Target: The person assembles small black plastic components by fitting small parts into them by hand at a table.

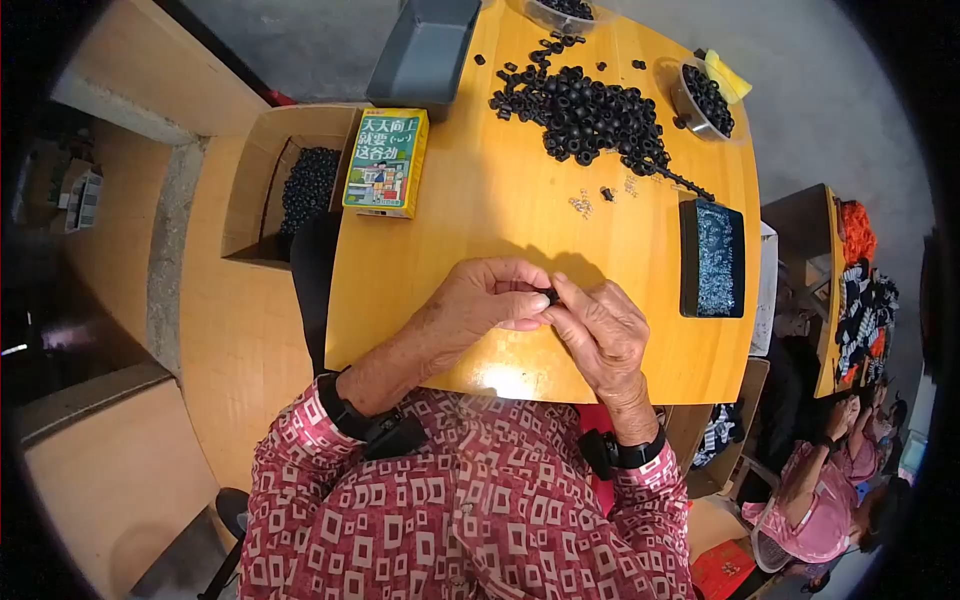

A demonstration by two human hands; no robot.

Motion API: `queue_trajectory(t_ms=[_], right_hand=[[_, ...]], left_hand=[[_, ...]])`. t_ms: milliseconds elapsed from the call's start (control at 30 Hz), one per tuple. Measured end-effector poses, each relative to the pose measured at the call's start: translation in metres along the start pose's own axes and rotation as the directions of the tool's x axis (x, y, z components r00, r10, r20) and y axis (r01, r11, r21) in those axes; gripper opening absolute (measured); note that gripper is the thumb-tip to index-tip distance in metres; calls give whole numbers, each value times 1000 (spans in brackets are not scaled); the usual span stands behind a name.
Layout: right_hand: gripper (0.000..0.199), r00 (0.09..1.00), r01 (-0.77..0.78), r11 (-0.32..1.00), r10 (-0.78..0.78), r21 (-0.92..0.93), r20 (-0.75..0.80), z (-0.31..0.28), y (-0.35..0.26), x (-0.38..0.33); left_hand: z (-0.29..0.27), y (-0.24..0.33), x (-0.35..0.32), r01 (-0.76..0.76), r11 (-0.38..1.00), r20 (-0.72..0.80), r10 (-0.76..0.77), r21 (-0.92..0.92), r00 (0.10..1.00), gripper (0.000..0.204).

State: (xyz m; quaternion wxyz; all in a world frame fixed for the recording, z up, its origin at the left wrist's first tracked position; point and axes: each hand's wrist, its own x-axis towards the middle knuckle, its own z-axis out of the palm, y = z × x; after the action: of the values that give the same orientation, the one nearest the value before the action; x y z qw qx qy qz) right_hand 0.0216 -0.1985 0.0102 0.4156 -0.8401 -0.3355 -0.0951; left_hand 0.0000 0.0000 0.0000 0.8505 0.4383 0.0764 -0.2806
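Above the near part of the yellow wooden table (420, 270), my two hands meet fingertip to fingertip. My left hand (495, 292) pinches a small black plastic part (550, 296) between thumb and forefinger. From the other side, the thumb and fingers of my right hand (605, 328) close on the same part. The fingertips cover most of it, so its full shape is hidden. Farther off lies a heap of black ring-shaped parts (600, 115). A single black piece (607, 194) rests beside some tiny clear bits (581, 205).
A black tray of small clear pieces (690, 262) stands at the right. Bowls of black parts (683, 100) stand farther back. At the left are a green-and-yellow carton (422, 165), a grey bin (440, 90) and a cardboard box of dark parts (245, 200). Another person (805, 510) sits at lower right.
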Motion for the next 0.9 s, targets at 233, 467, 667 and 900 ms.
queue_trajectory(t_ms=[233,467,667,900], right_hand=[[43,994,97,975,-106,-201,-32,-5,-8,4],[40,992,77,981,-93,-176,-82,4,-6,-3],[41,994,87,938,-107,-334,-40,0,-13,3],[41,996,82,911,-93,-403,-7,-1,-15,7]], left_hand=[[5,-6,1,-74,997,-33,74,-1,997,27],[8,4,1,41,998,-24,-40,57,999,26],[8,-2,4,-30,996,-70,36,84,997,27],[9,-6,5,-91,991,-95,100,97,990,28]])
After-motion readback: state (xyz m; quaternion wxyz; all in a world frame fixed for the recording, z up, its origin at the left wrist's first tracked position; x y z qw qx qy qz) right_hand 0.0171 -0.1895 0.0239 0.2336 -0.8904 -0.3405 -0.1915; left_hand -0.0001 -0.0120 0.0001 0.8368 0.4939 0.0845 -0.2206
